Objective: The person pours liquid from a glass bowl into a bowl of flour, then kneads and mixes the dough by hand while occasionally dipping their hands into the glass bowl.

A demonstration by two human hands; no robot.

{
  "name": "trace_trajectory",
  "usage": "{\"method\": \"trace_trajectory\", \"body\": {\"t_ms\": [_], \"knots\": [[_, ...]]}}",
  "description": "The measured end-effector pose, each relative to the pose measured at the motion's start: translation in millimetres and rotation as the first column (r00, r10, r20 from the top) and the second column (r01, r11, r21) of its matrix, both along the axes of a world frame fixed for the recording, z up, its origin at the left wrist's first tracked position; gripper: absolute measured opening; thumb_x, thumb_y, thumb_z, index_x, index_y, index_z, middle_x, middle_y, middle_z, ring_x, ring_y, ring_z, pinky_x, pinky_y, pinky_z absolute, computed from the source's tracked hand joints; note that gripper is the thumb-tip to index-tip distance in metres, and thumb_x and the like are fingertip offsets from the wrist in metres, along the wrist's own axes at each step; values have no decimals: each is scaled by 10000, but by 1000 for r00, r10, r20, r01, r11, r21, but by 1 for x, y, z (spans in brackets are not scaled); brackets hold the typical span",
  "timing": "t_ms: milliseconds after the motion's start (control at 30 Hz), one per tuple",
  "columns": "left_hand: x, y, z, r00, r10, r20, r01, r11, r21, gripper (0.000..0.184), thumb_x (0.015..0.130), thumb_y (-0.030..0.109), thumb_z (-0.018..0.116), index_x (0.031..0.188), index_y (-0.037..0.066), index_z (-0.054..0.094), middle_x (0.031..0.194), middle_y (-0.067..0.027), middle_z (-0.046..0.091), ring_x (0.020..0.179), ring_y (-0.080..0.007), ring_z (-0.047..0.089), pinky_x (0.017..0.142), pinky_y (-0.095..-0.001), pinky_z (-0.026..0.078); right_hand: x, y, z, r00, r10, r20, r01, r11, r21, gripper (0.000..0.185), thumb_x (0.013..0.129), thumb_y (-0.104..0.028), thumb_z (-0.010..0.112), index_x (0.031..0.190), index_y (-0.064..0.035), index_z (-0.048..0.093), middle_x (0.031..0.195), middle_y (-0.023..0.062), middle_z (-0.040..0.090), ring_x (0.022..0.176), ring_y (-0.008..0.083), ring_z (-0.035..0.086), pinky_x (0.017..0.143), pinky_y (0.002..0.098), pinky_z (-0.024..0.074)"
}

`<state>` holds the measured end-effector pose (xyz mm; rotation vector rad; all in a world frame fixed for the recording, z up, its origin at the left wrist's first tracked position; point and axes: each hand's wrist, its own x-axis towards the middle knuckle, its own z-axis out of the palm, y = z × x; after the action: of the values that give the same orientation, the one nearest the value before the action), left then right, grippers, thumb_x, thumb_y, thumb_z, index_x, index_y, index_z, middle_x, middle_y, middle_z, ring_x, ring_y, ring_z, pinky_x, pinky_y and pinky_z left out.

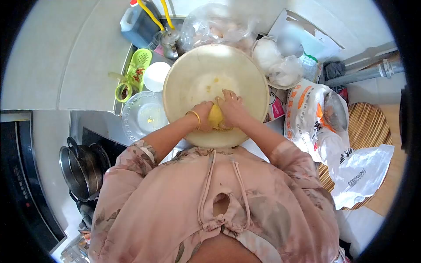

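A lump of yellow dough (pixel 215 117) lies in a large cream-coloured basin (pixel 186 72), near the side closest to my body. My left hand (pixel 202 115), with a gold bangle at the wrist, grips the dough's left side with its fingers curled. From the right, my right hand (pixel 232 108) holds the dough, its fingers bent over the far side and some of them slightly apart. Small yellow bits of dough (pixel 208 88) stick to the basin floor beyond my hands. The underside of the dough is hidden.
Left of the basin are a clear plastic bowl (pixel 141 127), a white round lid (pixel 157 76) and a green basket (pixel 141 59). A blue-grey jug (pixel 138 27) stands behind. At right, a white printed bag (pixel 305 118) lies by a round woven board (pixel 372 127). Dark pans (pixel 83 171) sit lower left.
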<state>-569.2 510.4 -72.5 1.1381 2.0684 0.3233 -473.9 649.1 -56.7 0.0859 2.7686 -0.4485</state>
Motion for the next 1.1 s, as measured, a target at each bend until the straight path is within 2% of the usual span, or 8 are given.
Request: {"method": "trace_trajectory", "body": {"t_ms": [133, 233, 333, 433, 733, 833, 933, 1100], "knots": [[-7, 0, 23, 997, 11, 82, -11, 1000, 3, 650, 502, 212, 785, 1062, 18, 517, 958, -198, 603, 951, -341, 575, 846, -383, 460, -19, 11, 10, 956, 85, 282, -10, 967, -256, 694, 564, -155, 782, 1164, -52, 449, 1199, 188, 444, 1117, 379, 457, 829, 515, 438], [-25, 10, 57, 998, 47, 34, -47, 999, -4, 671, 525, 195, 780, 1101, 13, 489, 999, -200, 580, 976, -348, 557, 867, -374, 450, -23, 16, 32, 1000, 10, -12, -13, 968, -252, 670, 581, -160, 773, 1162, -58, 456, 1170, 178, 480, 1110, 357, 475, 841, 487, 441], [-55, 26, 38, 983, 59, -177, -60, 998, -2, 716, 581, 177, 750, 1199, 28, 420, 1131, -179, 509, 1062, -355, 502, 909, -373, 426, -54, 21, 38, 966, 23, -256, 6, 993, 114, 649, 585, -145, 755, 1157, -28, 472, 1135, 173, 480, 1077, 370, 463, 887, 474, 409], [-47, 39, -3, 899, 171, -404, -233, 966, -109, 756, 629, 171, 727, 1273, 57, 349, 1237, -147, 409, 1147, -343, 428, 932, -407, 404, -86, 23, -10, 990, 61, -129, -59, 998, 20, 634, 607, -169, 739, 1166, -32, 473, 1163, 169, 470, 1115, 360, 435, 902, 483, 390], [-48, 58, -24, 769, 249, -589, -333, 942, -36, 787, 673, 205, 716, 1327, 81, 297, 1281, -116, 375, 1220, -311, 354, 966, -508, 347, -97, 28, -41, 937, -55, -344, 75, 996, 44, 643, 616, -237, 745, 1164, -40, 472, 1193, 160, 460, 1126, 356, 418, 957, 485, 333], [-31, 27, 6, 900, 78, -428, -142, 982, -121, 848, 682, 245, 705, 1373, 86, 240, 1344, -127, 323, 1265, -347, 302, 997, -535, 307, -54, 10, -27, 932, 36, -361, 29, 985, 172, 687, 593, -234, 759, 1196, -68, 475, 1160, 161, 460, 1117, 316, 434, 958, 494, 334], [-25, 3, 69, 963, -82, -255, 26, 976, -215, 967, 664, 294, 717, 1413, 73, 148, 1435, -143, 204, 1321, -392, 194, 1030, -544, 258, -28, 1, 56, 999, 34, -34, -35, 999, -21, 817, 581, -229, 770, 1287, -62, 393, 1222, 189, 428, 1151, 332, 417, 991, 500, 301], [21, 8, 10, 961, -94, -259, -10, 928, -373, 1071, 642, 349, 722, 1425, 38, 62, 1490, -134, 62, 1352, -412, 69, 1035, -586, 204, -6, -25, -13, 992, -102, -71, 98, 993, -66, 938, 575, -222, 782, 1357, -61, 289, 1220, 189, 422, 1148, 369, 405, 951, 507, 377]]}}
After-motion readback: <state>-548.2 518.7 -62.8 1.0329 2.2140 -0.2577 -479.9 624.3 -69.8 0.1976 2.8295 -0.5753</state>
